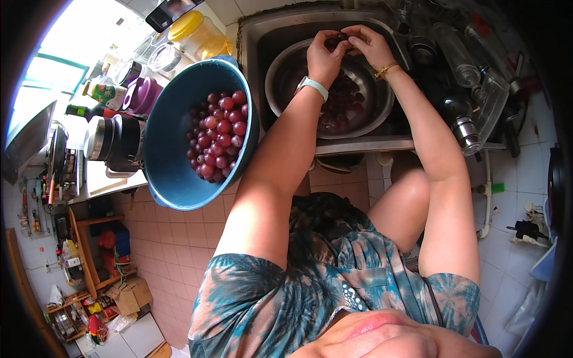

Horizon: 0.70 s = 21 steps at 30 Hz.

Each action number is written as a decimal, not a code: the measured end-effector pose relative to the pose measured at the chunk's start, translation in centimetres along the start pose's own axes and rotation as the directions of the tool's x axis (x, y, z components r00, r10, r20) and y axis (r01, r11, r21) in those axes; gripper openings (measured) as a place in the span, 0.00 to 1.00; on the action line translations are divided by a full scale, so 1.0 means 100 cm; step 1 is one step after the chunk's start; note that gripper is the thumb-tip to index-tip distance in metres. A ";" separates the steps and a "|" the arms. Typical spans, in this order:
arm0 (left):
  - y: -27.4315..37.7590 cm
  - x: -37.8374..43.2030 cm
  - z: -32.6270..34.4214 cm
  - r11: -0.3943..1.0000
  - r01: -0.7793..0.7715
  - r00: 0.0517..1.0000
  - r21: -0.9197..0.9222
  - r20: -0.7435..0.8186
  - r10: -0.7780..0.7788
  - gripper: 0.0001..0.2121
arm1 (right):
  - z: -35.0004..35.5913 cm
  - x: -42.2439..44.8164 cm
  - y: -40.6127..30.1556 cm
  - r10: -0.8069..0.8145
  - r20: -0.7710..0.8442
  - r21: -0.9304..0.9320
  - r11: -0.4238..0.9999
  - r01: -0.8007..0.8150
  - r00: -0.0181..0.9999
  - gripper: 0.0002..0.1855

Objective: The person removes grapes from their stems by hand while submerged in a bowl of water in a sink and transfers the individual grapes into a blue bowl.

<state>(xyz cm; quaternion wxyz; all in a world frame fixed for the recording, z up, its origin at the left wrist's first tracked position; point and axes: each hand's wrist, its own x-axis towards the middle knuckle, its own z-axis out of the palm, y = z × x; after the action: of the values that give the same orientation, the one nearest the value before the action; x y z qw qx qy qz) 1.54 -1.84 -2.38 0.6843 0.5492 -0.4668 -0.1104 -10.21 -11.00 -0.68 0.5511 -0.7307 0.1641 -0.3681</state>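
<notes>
My left hand [325,53] and my right hand [369,47] meet over the far side of a metal bowl [277,96] set in the sink. Dark red grapes [333,42] are between the fingers of my left hand, and the fingertips of my right hand touch them. More grapes [342,105] lie in the metal bowl, partly in shadow. To the left, a blue plastic basin [168,134] holds a heap of red grapes [221,134] on its right side. Part of the bowl is hidden behind my left hand and wrist.
Glass bottles [456,56] and a metal-capped jar [465,129] stand right of the sink [365,145]. Left of the basin are a black and steel container [114,141], a purple container [141,96] and a yellow-lidded jar [194,33]. A phone [168,15] is above them.
</notes>
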 end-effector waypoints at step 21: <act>0.010 -0.004 0.000 0.989 0.006 0.999 0.150 0.041 -0.012 0.12 | -0.003 0.000 0.003 0.037 -0.036 -0.036 0.999 -0.038 0.999 0.11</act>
<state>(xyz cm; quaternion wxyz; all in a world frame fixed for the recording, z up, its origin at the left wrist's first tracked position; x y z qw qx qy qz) 0.93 -1.22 -1.77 0.6307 0.5986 -0.4857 -0.0897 -10.36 -11.32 -0.92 0.5414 -0.7309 0.1941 -0.3675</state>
